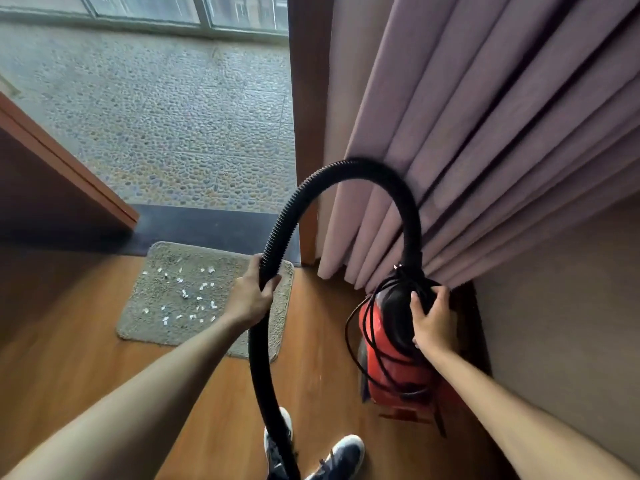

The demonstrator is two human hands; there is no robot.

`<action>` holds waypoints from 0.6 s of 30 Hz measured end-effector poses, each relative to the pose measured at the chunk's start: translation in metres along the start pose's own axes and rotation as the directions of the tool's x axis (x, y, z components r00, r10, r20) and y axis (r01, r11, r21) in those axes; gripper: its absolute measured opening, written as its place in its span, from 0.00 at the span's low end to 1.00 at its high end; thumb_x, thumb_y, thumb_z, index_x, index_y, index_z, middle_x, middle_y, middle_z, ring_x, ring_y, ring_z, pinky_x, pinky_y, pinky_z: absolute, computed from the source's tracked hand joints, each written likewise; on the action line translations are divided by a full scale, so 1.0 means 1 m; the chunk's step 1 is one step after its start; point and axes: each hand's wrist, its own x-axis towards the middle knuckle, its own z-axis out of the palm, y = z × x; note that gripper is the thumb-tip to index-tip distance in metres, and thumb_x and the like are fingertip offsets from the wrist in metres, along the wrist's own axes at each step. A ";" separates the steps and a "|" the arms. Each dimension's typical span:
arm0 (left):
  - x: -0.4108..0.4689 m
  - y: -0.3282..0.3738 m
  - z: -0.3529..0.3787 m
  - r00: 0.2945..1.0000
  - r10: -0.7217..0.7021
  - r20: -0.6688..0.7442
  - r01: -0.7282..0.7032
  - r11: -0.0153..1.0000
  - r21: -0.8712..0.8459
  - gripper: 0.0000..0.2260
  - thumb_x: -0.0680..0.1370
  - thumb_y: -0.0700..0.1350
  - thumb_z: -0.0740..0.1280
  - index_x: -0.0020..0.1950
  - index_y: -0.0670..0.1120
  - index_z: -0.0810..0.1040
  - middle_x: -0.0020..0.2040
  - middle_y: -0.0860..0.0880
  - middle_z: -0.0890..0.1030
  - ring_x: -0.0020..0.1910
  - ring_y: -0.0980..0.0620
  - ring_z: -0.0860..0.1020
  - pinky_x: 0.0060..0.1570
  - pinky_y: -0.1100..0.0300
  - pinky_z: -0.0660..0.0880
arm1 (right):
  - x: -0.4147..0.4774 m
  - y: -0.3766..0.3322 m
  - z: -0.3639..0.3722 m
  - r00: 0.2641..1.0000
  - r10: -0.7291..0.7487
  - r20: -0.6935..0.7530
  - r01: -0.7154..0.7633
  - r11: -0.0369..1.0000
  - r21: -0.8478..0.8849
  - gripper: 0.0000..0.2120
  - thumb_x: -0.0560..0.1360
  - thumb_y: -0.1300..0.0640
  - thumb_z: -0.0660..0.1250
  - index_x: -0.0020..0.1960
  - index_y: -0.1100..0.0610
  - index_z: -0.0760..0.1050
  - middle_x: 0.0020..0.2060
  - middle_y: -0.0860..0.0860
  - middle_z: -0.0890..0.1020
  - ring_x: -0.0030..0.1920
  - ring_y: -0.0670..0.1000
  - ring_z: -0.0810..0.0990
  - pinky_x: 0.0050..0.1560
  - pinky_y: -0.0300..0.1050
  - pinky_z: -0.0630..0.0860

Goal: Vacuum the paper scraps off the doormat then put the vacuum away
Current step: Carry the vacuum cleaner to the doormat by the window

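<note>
1. Red vacuum (388,362) body with black top, wrapped in black cord (372,344).
2. Black ribbed hose (287,216).
3. Grey-beige speckled doormat (166,292), strewn with white paper scraps (187,294).
4. Warm orange-brown wood-grain floor (318,341).
5. Dusty mauve pleated curtain (485,133).
6. Grey pebble-patterned paving (156,116) past a black threshold strip (207,226).
7. Reddish-brown door (52,174) and frame post (308,133).
8. Dark navy shoes (341,457) with white soles.
9. Beige wall (571,306).
</note>
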 end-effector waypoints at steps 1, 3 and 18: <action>0.004 -0.012 0.008 1.000 -0.013 0.004 0.013 1.000 0.012 0.16 0.81 0.47 0.66 0.67 0.49 0.68 0.46 0.46 0.79 0.42 0.46 0.76 0.41 0.56 0.69 | 0.002 0.009 0.013 1.000 0.002 0.014 -0.002 1.000 -0.009 0.11 0.78 0.45 0.63 0.50 0.45 0.61 0.38 0.58 0.80 0.31 0.62 0.82 0.27 0.57 0.80; 0.013 -0.036 0.026 0.999 -0.044 0.021 0.044 0.999 0.013 0.17 0.81 0.47 0.66 0.68 0.49 0.67 0.47 0.46 0.79 0.43 0.46 0.76 0.43 0.56 0.69 | 0.004 0.026 0.037 0.999 0.019 0.034 -0.018 0.999 -0.030 0.11 0.79 0.45 0.62 0.52 0.48 0.62 0.40 0.58 0.80 0.31 0.62 0.82 0.26 0.56 0.80; 0.075 -0.158 0.161 0.982 -0.162 0.099 0.158 0.986 0.048 0.18 0.80 0.49 0.67 0.68 0.50 0.66 0.53 0.41 0.83 0.51 0.39 0.81 0.51 0.48 0.77 | 0.020 0.121 0.183 0.984 0.110 0.137 -0.102 0.993 -0.066 0.13 0.80 0.50 0.61 0.58 0.58 0.65 0.42 0.54 0.77 0.34 0.56 0.77 0.26 0.40 0.69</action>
